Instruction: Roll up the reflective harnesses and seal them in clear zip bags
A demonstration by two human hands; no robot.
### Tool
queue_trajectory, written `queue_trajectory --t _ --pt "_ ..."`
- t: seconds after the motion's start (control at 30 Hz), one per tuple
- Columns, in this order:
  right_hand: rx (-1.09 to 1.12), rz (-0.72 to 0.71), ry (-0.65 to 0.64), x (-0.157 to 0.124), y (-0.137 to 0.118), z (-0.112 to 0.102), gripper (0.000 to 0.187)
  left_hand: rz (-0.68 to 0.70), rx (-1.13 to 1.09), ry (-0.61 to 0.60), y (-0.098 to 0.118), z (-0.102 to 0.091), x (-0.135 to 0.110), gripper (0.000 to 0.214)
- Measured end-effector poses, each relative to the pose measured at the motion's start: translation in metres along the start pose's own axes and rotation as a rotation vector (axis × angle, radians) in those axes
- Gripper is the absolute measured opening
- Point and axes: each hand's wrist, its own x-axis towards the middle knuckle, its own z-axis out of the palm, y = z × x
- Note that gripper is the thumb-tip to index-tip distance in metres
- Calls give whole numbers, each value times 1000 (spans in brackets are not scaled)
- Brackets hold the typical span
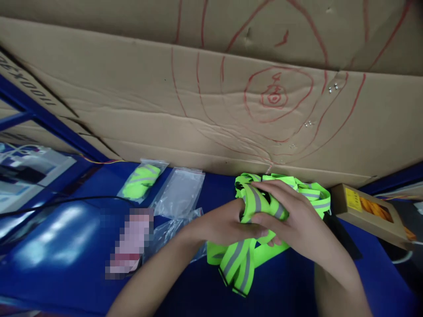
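Observation:
Both hands are closed around a neon-yellow reflective strap (254, 202) with a grey stripe, folded into a bundle. My left hand (228, 222) grips it from the left, its fingers partly hidden in the loops. From the right, my right hand (291, 215) wraps over the bundle, thumb pressed against the strap. Strap ends (239, 268) with black edges hang below the hands. Just behind lies a pile of similar yellow straps (313, 193) on the blue table (185, 290).
To the left lie a clear bag holding a yellow strap (140, 181), clear plastic bags (180, 193) and a pixelated pink object (132, 237). An open cardboard box (370, 215) stands at right. Behind rises a cardboard wall (132, 88) with red drawn rings.

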Motion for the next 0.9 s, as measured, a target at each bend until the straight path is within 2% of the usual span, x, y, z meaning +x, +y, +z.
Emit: queue_trajectory --t 0.1,0.17,0.23,0.37,0.43,0.57,0.67,0.77,0.83,0.9 --pt "-29 14 -3 -2 -3 3 58 -28 40 43 5 2 -6 19" --pt "-7 10 -38 -3 -5 3 58 -40 8 32 9 6 -8 19" --pt "59 29 -41 -3 -6 0 49 -76 -84 -42 13 11 -8 23" --pt "150 90 142 -3 -11 -5 29 -153 -283 -133 13 15 -6 39" --pt "226 125 184 -2 -13 -5 29 -127 -228 -140 11 12 -5 38" --pt "357 230 182 -1 -13 -1 42 -69 38 -129 10 -1 -6 25" --pt "252 184 292 -2 -4 -2 39 -106 157 -82 12 -10 -5 22" --pt "289 226 422 -6 7 -5 29 -64 79 -193 11 -14 0 25" --pt "362 238 588 -9 13 -8 28 2 7 -250 6 -14 5 41" --pt "400 221 752 -11 15 -11 35 32 -8 -266 -4 -14 11 51"
